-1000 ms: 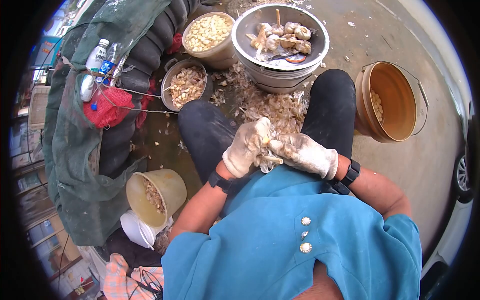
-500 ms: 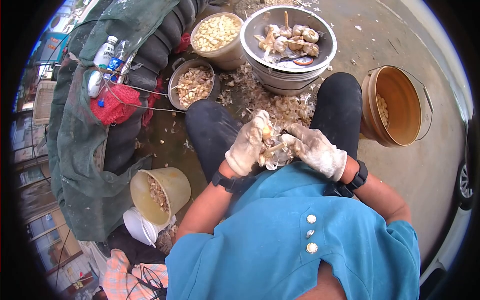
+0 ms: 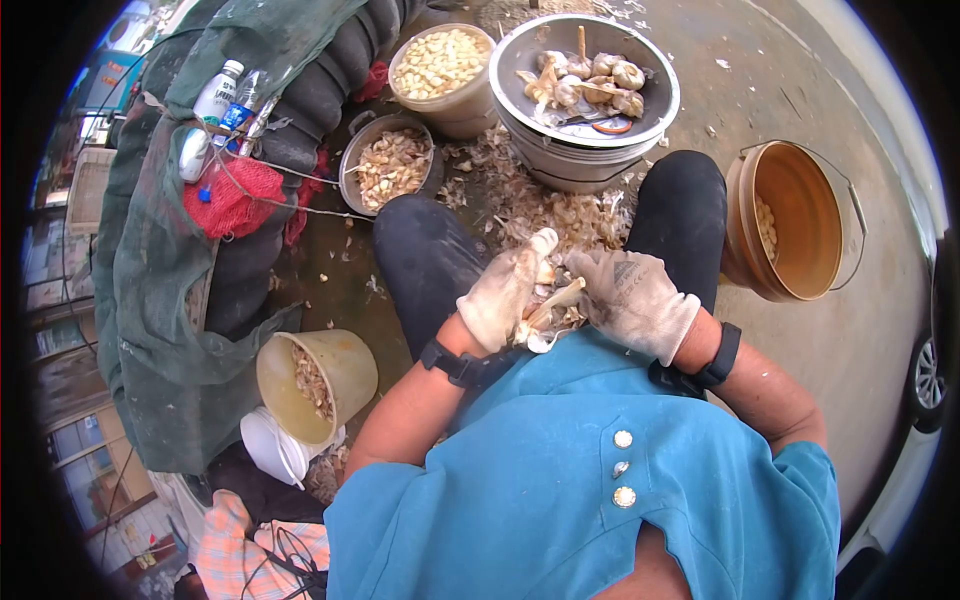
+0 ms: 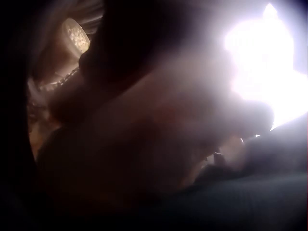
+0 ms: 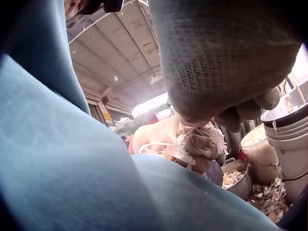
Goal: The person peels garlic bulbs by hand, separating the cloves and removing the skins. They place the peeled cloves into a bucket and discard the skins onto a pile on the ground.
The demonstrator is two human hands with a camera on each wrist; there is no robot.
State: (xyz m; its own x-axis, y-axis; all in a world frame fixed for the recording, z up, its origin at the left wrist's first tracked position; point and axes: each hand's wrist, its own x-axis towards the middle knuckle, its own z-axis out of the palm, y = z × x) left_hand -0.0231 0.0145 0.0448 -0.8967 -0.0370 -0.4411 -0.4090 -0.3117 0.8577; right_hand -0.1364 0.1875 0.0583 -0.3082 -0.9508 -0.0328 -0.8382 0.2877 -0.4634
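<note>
Garlic with a pale stalk [image 3: 562,298] lies between the two gloved hands, just above the blue top [image 3: 580,460]. The left hand [image 3: 503,293] curls its fingers round it; the right hand [image 3: 637,302] bends in beside it (whether it pinches anything, I cannot tell). Beyond the knees, papery skins [image 3: 565,217] litter the ground near a grey bowl [image 3: 508,85] of bulbs [image 3: 604,80].

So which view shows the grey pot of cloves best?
The head view: it looks down into the grey pot. Right wrist shows it partly, behind blue clothing; left wrist is too dark to make it out.
</note>
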